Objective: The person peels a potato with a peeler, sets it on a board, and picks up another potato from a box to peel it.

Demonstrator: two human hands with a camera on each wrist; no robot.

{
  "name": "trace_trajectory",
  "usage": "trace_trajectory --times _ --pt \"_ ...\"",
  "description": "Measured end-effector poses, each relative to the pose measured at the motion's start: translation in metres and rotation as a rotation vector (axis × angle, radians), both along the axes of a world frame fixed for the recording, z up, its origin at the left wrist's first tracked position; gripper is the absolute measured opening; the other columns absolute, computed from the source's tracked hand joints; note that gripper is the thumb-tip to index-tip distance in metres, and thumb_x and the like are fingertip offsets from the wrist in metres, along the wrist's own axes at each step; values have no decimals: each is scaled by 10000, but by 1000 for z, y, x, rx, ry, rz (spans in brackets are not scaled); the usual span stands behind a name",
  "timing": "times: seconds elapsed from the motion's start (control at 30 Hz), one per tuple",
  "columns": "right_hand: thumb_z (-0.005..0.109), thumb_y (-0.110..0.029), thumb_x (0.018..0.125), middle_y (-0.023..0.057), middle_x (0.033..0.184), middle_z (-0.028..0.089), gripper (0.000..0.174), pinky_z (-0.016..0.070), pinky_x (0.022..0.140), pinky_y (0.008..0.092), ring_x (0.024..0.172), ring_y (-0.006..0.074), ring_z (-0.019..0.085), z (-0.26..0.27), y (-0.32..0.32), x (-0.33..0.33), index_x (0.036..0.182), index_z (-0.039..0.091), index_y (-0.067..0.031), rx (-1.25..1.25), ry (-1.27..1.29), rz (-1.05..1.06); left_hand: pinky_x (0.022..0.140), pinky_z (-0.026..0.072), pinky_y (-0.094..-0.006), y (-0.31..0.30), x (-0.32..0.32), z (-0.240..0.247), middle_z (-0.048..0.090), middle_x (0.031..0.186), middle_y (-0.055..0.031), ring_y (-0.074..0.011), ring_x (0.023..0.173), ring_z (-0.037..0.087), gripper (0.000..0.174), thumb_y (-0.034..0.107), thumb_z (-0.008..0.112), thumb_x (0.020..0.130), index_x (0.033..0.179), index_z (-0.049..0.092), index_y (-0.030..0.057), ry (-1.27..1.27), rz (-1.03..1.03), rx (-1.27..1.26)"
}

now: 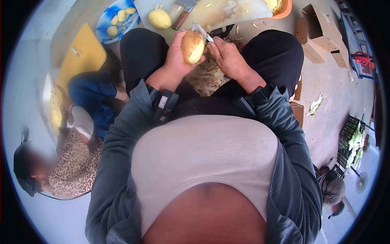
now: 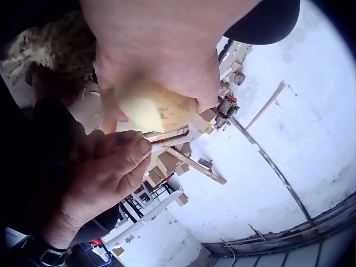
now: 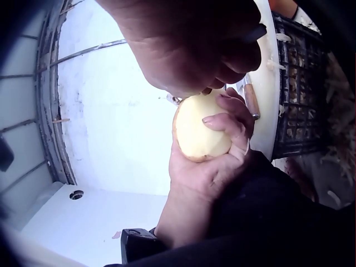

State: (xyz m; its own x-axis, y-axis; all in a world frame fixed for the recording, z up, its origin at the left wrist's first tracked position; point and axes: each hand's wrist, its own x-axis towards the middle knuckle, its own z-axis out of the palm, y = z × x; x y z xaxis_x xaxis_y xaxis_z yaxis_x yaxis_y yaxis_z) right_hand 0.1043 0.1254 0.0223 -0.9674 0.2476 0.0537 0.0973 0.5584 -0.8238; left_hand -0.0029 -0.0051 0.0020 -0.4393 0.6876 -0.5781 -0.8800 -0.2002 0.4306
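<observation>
A partly peeled potato (image 1: 193, 46) sits in my left hand (image 1: 175, 61), with the fingers and thumb curled round it. Pale flesh shows on the side towards me, while brown skin is left on its upper part. My right hand (image 1: 230, 57) grips a peeler (image 1: 202, 31), whose head lies right at the potato's upper edge. In the right wrist view a wide bare patch of the potato (image 3: 201, 127) faces the camera, and my left fingers wrap its side. The left wrist view shows the peeler (image 2: 169, 142) close beside the potato (image 2: 158, 108).
Peelings (image 1: 207, 77) lie in a heap between my knees. Ahead, a cutting board (image 1: 227, 14) bears another potato (image 1: 159, 19) and a wooden-handled knife (image 1: 181, 19). Several peeled potatoes lie on a blue-and-white plate (image 1: 105, 19). Cardboard boxes (image 1: 321, 28) stand right; another person (image 1: 75, 162) sits left.
</observation>
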Motion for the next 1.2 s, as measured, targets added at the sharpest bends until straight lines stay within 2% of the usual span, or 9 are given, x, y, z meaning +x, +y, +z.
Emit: trace_trajectory --times 0.23,0.4,0.63,0.73,0.8,0.87,0.9,1.0,1.2 --pt "483 -222 923 259 734 582 240 462 639 460 737 437 573 -4 -4 1 881 514 13 -3 6 7 655 459 -404 0 2 6 612 960 -46 -245 832 578 385 461 489 848 1048 556 139 -33 31 -58" --pt "478 -186 944 200 710 548 197 443 623 389 626 346 522 -6 -20 2 998 516 -1 -71 39 194 782 488 -429 8 -10 -7 598 941 -86 -289 862 562 364 415 463 866 1032 550 102 -80 108 76" --pt "495 -201 918 232 752 591 206 453 644 448 704 428 561 -6 -13 2 932 528 1 -92 18 272 749 486 -441 4 -13 -14 569 995 -110 -299 865 544 416 439 449 873 1072 527 82 -154 144 172" --pt "505 -190 911 217 739 577 195 460 636 407 676 386 553 -6 -5 5 909 540 2 -157 63 379 779 481 -443 -3 -20 -23 559 1046 -128 -310 908 539 448 437 448 876 1120 515 67 -163 70 293" --pt "520 -181 911 147 716 584 185 463 635 346 634 259 558 1 0 7 923 564 -3 -256 -3 405 812 477 -446 -2 -17 -11 556 1083 -143 -325 950 537 469 429 450 877 1151 510 52 -157 28 372" --pt "552 -200 903 64 706 583 203 462 643 301 649 138 537 -1 2 7 968 577 -10 -557 11 205 849 459 -447 3 -5 15 535 1162 -120 -298 1038 520 492 430 473 867 1213 489 81 -1 202 98" --pt "572 -215 895 26 734 596 227 466 670 287 701 94 532 2 4 4 993 583 -11 -453 9 45 885 442 -451 2 0 21 519 1217 -99 -269 1125 491 489 410 494 872 1245 479 96 83 179 87" --pt "683 -299 806 80 813 618 403 475 719 286 737 143 573 -4 9 -5 1024 555 16 -373 56 -225 901 437 -448 1 -1 12 510 1240 -74 -255 1159 476 482 402 521 874 1258 471 116 156 45 199" --pt "717 -327 747 133 830 627 495 485 736 330 761 236 617 -15 12 -7 1040 515 17 -333 -62 -153 891 438 -433 2 5 12 535 1193 -60 -230 1107 507 478 353 582 864 1273 446 147 69 7 145"
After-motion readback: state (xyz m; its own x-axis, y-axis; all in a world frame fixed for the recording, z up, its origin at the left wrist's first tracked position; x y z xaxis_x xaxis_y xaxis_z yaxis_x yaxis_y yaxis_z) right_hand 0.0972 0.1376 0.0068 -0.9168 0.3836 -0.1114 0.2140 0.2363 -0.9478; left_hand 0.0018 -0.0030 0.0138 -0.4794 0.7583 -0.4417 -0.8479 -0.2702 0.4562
